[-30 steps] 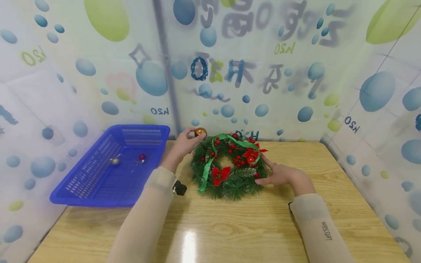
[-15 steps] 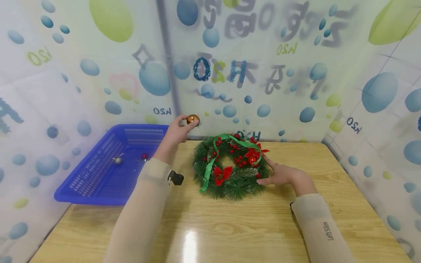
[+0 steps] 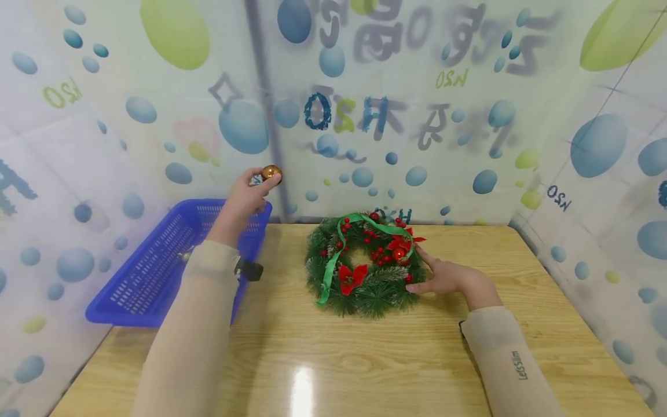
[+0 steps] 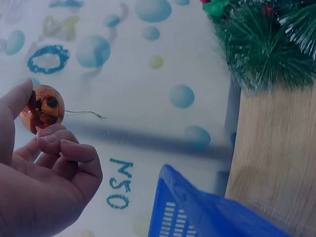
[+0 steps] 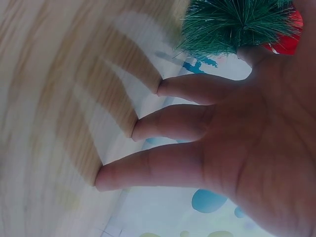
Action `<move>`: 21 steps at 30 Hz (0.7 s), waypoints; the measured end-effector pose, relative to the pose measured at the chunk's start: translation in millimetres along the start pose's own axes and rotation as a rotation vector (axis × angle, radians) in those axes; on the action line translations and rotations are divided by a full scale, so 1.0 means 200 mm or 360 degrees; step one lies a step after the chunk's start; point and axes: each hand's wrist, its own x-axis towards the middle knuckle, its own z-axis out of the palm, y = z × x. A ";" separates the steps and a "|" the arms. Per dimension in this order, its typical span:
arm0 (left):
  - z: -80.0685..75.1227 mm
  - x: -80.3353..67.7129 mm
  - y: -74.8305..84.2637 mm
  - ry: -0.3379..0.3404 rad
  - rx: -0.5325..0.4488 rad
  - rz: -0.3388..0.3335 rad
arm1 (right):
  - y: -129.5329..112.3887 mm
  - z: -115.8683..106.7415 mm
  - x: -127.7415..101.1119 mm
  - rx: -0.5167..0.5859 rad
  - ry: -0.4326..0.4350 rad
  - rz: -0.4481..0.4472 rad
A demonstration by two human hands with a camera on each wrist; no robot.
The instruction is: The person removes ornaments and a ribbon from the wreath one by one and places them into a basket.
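My left hand [image 3: 249, 194] pinches a shiny gold Christmas ball [image 3: 271, 174] between thumb and fingers, raised above the back of the blue basket. In the left wrist view a thin wire loop trails from the gold ball [image 4: 44, 107]. A green wreath [image 3: 375, 298] with red flowers, red berries and a green ribbon [image 3: 329, 272] lies on the table. At its right side, my right hand [image 3: 443, 275] touches the wreath with thumb and forefinger spread. The right wrist view shows the other fingers [image 5: 153, 168] straight, their tips on the tabletop.
The blue plastic basket [image 3: 125, 315] stands at the left of the wooden table [image 3: 333, 359], partly hidden by my left arm. A small silvery ornament [image 3: 184, 255] lies inside it. A patterned curtain [image 3: 333, 168] hangs right behind the table's back edge.
My left hand has lifted the gold ball from beside the wreath's upper left and carried it left and up, over the basket. The right hand has stayed at the wreath.
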 end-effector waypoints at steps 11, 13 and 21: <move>-0.22 -0.03 -0.10 0.0049 0.0212 0.0031 | 0.00 0.01 0.01 -0.0033 0.0013 -0.0014; -0.26 -0.03 -0.12 0.0070 0.0275 0.0037 | 0.00 0.00 0.01 -0.0055 0.0009 -0.0012; -0.40 -0.03 -0.19 0.0086 0.0366 -0.0002 | 0.00 -0.01 0.01 -0.0063 0.0000 0.0004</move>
